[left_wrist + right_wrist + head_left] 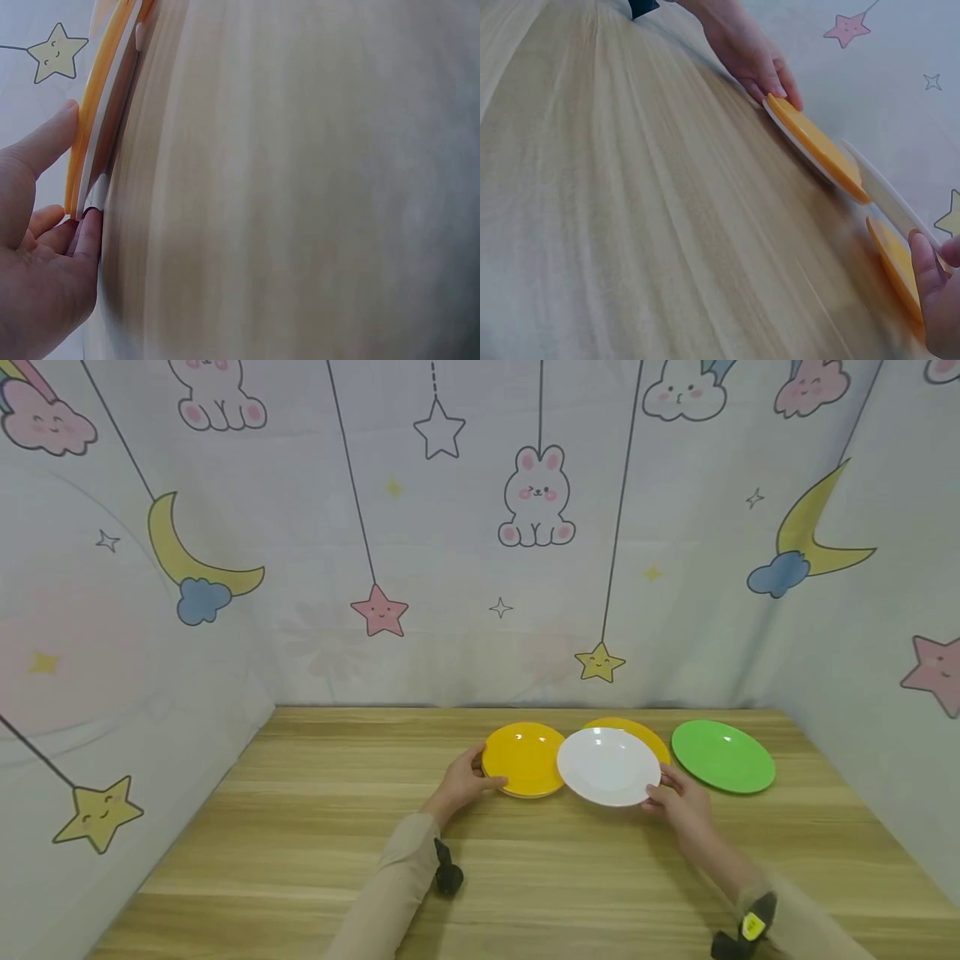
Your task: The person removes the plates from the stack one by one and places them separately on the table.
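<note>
My left hand grips the left edge of a yellow plate, thumb on top and fingers below. Under that plate lies a white plate, whose rim shows in the left wrist view; the two are stacked in the same grip. With my right hand I pinch the right edge of another white plate. This one is raised above a second yellow plate on the table and partly hides it. Its left edge meets or overlaps the right edge of the left yellow plate.
To the right, a green plate lies on the wooden table. A white cloth printed with stars, moons and rabbits hangs behind the table's back edge and along both sides.
</note>
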A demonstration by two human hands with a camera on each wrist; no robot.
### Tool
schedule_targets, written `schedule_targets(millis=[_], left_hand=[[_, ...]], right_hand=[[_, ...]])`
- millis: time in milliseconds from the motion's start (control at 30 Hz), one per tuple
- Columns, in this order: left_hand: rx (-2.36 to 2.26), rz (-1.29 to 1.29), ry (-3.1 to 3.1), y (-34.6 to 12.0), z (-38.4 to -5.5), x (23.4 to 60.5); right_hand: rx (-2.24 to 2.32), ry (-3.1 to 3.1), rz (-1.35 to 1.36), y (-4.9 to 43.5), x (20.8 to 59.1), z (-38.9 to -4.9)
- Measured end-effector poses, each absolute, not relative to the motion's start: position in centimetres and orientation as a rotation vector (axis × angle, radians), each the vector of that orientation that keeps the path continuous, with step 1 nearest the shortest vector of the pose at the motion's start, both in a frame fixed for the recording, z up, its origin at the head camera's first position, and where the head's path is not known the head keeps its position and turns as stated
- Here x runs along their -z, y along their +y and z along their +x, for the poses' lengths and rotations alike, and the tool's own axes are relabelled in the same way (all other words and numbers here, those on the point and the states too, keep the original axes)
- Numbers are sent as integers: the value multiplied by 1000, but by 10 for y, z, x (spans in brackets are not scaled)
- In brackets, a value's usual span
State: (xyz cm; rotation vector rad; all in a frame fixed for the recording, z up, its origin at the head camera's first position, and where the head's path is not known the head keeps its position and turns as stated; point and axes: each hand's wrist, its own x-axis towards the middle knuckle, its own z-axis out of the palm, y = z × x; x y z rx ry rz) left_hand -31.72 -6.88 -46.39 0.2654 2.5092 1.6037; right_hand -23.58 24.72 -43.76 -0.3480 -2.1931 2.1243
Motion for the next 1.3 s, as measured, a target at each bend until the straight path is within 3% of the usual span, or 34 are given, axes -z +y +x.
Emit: schedule_targets(millis=[733,1300], left_hand=[[-1616,289,2507,-69,-316,463],[-1615,295,2514,-69,-317,463]], right_hand=[[-2114,-2280,-336,271,444,-214],[-2138,-2317,-148,302,448,-199]])
